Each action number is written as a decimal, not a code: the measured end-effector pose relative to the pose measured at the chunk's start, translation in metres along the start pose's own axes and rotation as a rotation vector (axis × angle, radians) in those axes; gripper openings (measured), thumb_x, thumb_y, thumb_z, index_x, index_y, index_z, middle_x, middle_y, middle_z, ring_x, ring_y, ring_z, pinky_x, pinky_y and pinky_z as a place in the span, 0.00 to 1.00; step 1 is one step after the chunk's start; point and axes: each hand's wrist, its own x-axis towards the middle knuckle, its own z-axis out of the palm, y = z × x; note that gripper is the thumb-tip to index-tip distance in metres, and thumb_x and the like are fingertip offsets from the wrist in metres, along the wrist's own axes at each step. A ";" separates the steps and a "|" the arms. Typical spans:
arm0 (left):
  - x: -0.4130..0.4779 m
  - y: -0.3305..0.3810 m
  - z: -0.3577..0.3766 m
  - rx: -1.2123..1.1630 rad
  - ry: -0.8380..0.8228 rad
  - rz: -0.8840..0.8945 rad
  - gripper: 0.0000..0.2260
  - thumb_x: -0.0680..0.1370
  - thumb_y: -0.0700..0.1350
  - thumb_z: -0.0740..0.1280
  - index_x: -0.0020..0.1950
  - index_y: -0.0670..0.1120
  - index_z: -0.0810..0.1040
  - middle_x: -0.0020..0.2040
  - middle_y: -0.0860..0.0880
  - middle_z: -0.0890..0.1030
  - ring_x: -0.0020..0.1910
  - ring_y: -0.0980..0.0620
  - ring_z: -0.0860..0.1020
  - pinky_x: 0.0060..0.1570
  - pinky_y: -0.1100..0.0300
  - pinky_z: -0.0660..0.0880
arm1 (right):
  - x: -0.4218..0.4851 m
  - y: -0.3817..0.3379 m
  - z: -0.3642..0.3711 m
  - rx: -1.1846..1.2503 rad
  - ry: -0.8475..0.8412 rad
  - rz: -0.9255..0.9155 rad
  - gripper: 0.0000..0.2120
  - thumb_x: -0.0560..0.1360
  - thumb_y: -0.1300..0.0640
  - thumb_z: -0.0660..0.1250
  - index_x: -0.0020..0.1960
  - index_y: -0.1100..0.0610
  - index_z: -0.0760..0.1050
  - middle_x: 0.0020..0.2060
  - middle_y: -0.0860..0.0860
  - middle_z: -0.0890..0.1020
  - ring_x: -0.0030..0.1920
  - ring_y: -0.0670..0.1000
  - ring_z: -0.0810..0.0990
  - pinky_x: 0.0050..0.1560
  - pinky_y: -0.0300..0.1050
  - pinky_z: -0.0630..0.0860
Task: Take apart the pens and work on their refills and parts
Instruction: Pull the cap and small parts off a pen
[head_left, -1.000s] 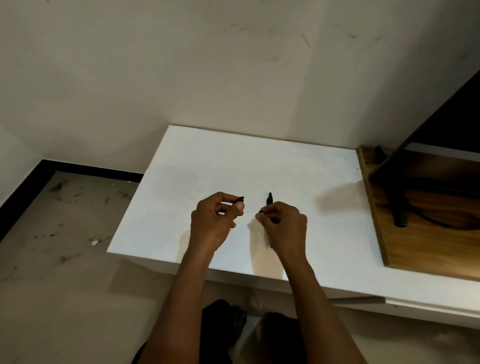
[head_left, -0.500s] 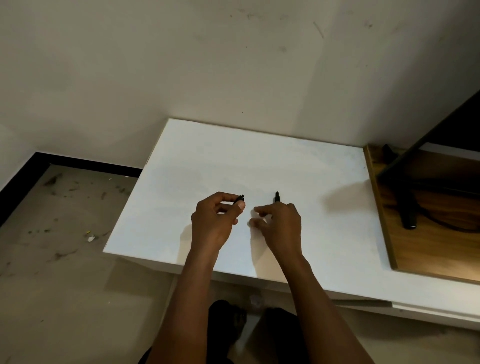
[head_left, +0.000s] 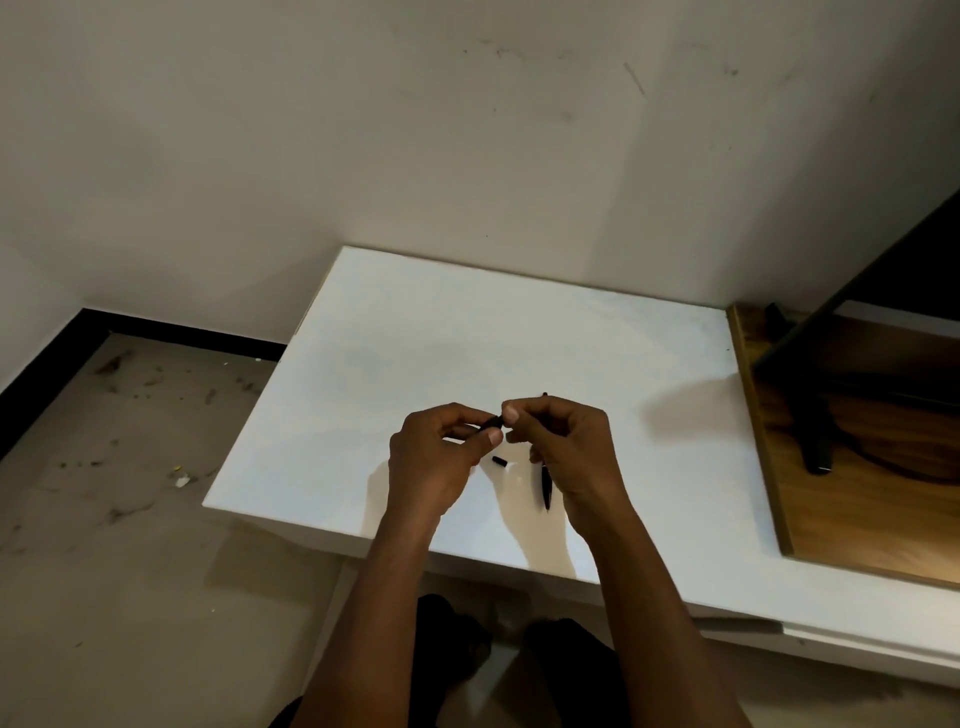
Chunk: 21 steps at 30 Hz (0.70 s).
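Both hands hover over the white table (head_left: 415, 338), fingertips meeting. My left hand (head_left: 434, 457) pinches a short black pen part (head_left: 491, 422) between thumb and forefinger. My right hand (head_left: 569, 449) grips a black pen barrel (head_left: 546, 486); its lower end sticks out below the palm and its tip shows above the knuckles. The right thumb and forefinger touch the end of the part in my left hand. A small black pen piece (head_left: 500, 461) lies loose on the table between the hands.
A wooden board (head_left: 857, 519) lies on the table's right side, with a black stand (head_left: 813, 441) and a dark cable on it. The wall stands just behind the table. Left of the table, the floor (head_left: 104, 467) has scattered debris.
My right hand has moved left until its fingertips meet the left hand's. A small black piece now lies on the table between the hands.
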 end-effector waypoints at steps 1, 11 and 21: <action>0.001 -0.001 0.001 0.011 0.013 0.007 0.05 0.73 0.48 0.77 0.48 0.52 0.87 0.42 0.54 0.87 0.42 0.53 0.84 0.48 0.56 0.78 | 0.000 0.001 0.002 0.005 0.002 -0.004 0.05 0.75 0.57 0.75 0.49 0.56 0.86 0.42 0.52 0.88 0.43 0.50 0.87 0.35 0.36 0.76; 0.005 -0.005 0.009 0.013 0.070 0.015 0.05 0.73 0.49 0.77 0.48 0.50 0.87 0.43 0.53 0.87 0.45 0.52 0.85 0.54 0.46 0.80 | 0.008 0.007 0.015 -0.004 0.058 0.034 0.06 0.78 0.62 0.71 0.52 0.64 0.84 0.44 0.58 0.87 0.42 0.49 0.85 0.39 0.35 0.79; 0.006 -0.008 0.006 0.032 0.050 -0.025 0.04 0.72 0.45 0.78 0.46 0.49 0.87 0.41 0.51 0.87 0.43 0.51 0.85 0.53 0.46 0.81 | 0.007 0.007 0.016 0.057 0.077 0.119 0.05 0.78 0.65 0.70 0.50 0.67 0.83 0.37 0.59 0.86 0.32 0.47 0.85 0.38 0.36 0.81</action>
